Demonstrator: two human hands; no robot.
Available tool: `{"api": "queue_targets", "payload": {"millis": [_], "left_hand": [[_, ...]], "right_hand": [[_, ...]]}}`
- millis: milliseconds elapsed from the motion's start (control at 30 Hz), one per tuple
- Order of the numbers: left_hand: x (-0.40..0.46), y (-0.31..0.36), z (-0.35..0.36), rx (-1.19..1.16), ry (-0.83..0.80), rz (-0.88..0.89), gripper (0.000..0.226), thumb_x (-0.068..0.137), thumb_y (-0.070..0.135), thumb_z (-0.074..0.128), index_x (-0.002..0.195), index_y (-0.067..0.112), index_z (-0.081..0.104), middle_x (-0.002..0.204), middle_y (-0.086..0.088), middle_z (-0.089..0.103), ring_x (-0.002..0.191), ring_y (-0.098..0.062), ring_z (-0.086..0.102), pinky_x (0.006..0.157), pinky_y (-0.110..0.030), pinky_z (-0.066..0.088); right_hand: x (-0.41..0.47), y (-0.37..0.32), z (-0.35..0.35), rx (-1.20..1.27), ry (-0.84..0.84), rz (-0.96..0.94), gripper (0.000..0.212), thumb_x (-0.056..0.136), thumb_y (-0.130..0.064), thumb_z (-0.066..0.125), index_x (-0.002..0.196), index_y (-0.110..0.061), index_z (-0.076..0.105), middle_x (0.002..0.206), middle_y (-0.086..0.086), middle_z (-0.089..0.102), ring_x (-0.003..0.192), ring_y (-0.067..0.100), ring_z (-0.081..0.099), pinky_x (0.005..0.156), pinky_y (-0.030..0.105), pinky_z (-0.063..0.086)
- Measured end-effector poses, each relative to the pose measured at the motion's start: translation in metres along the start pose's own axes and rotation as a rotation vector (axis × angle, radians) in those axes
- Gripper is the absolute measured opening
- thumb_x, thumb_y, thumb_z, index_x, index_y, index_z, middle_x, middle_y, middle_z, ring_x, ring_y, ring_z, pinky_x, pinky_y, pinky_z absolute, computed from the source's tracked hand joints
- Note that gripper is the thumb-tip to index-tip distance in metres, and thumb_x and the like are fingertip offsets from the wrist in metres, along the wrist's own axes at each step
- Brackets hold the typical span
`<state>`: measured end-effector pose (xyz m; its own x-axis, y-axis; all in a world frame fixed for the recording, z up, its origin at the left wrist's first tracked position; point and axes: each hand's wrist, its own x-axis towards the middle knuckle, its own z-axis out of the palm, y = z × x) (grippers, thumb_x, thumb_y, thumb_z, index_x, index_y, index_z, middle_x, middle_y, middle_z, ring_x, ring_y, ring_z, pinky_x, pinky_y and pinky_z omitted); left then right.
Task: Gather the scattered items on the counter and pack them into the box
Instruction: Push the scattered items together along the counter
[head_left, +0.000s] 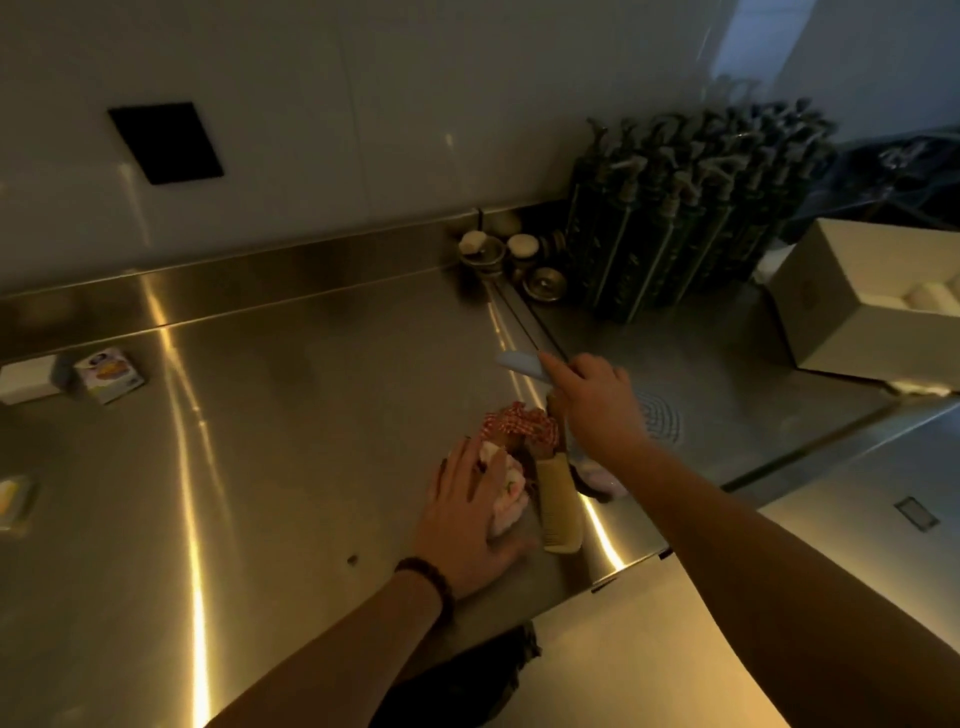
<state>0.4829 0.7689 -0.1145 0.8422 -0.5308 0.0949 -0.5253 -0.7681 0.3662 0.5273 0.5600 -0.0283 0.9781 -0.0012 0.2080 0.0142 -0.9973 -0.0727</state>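
The fingers (558, 370) of the right hand (597, 400) pinch a pale blue item (522, 365), while the left hand (467, 525) lies flat on a gathered pile (519, 457) beneath it on the table (285, 415); gathering seems underway, so next comes carrying to the box (852, 312) far right of them.

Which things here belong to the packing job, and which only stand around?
Belong to the job:
- open white cardboard box
- pale blue flat piece pinched by the right hand
- pink-white soft bundle under the left hand
- red checked cloth
- tan wooden comb
- small printed carton

Just standing around:
- dark green pump bottles
- small round metal tins
- black wall plate
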Motion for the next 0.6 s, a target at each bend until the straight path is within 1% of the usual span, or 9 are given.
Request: {"api": "queue_targets", "payload": {"millis": [100, 200, 333, 433, 500, 567, 600], "left_hand": [[0.006, 0.0, -0.006, -0.026, 0.034, -0.148, 0.107, 0.066, 0.089, 0.029, 0.145, 0.031, -0.014, 0.156, 0.001, -0.005, 0.142, -0.02, -0.011, 0.111, -0.041, -0.012], [0.012, -0.005, -0.007, -0.016, -0.004, -0.232, 0.117, 0.06, 0.094, 0.022, 0.144, 0.025, -0.019, 0.156, -0.005, -0.011, 0.142, -0.023, -0.014, 0.11, -0.041, -0.013], [0.013, -0.011, -0.002, -0.049, -0.073, -0.283, 0.125, 0.054, 0.097, 0.023, 0.142, 0.022, -0.024, 0.156, -0.005, -0.012, 0.143, -0.023, -0.011, 0.111, -0.039, -0.011], [0.013, -0.01, 0.0, -0.043, -0.066, -0.307, 0.125, 0.052, 0.097, 0.021, 0.144, 0.023, -0.02, 0.157, -0.004, -0.008, 0.143, -0.023, -0.007, 0.113, -0.04, -0.008], [0.016, -0.009, 0.0, -0.04, -0.067, -0.314, 0.125, 0.052, 0.098, 0.02, 0.144, 0.023, -0.018, 0.157, -0.005, -0.006, 0.143, -0.024, -0.005, 0.115, -0.043, -0.004], [0.017, -0.007, 0.0, -0.039, -0.07, -0.324, 0.126, 0.052, 0.097, 0.022, 0.145, 0.022, -0.017, 0.157, -0.005, -0.005, 0.143, -0.025, -0.005, 0.114, -0.043, -0.005], [0.017, -0.006, 0.0, -0.041, -0.072, -0.331, 0.126, 0.052, 0.097, 0.023, 0.145, 0.022, -0.017, 0.157, -0.005, -0.006, 0.143, -0.025, -0.005, 0.114, -0.043, -0.005]], "right_hand": [[0.018, -0.014, 0.009, 0.013, -0.004, -0.054, 0.056, 0.09, -0.022, 0.054, 0.14, -0.029, 0.031, 0.116, 0.007, 0.05, 0.108, 0.026, 0.045, 0.095, 0.042, 0.034], [0.034, -0.03, 0.021, 0.017, -0.105, -0.132, 0.059, 0.086, -0.028, 0.059, 0.138, -0.03, 0.032, 0.114, 0.006, 0.05, 0.108, 0.026, 0.047, 0.097, 0.044, 0.033], [0.045, -0.038, 0.04, 0.013, -0.311, -0.102, 0.065, 0.083, -0.041, 0.06, 0.139, -0.029, 0.029, 0.12, 0.008, 0.049, 0.112, 0.029, 0.047, 0.099, 0.048, 0.032], [0.048, -0.038, 0.05, 0.008, -0.342, -0.079, 0.068, 0.082, -0.047, 0.059, 0.139, -0.028, 0.027, 0.124, 0.01, 0.049, 0.114, 0.03, 0.046, 0.097, 0.047, 0.033], [0.052, -0.038, 0.054, -0.006, -0.375, -0.105, 0.068, 0.082, -0.052, 0.058, 0.138, -0.027, 0.029, 0.125, 0.011, 0.048, 0.115, 0.03, 0.045, 0.097, 0.046, 0.034], [0.053, -0.036, 0.057, -0.039, -0.42, -0.162, 0.062, 0.085, -0.053, 0.052, 0.136, -0.025, 0.031, 0.127, 0.012, 0.047, 0.117, 0.031, 0.043, 0.098, 0.047, 0.033], [0.053, -0.035, 0.059, -0.037, -0.423, -0.177, 0.056, 0.089, -0.052, 0.045, 0.136, -0.024, 0.032, 0.128, 0.012, 0.047, 0.118, 0.03, 0.043, 0.1, 0.048, 0.031]]}}
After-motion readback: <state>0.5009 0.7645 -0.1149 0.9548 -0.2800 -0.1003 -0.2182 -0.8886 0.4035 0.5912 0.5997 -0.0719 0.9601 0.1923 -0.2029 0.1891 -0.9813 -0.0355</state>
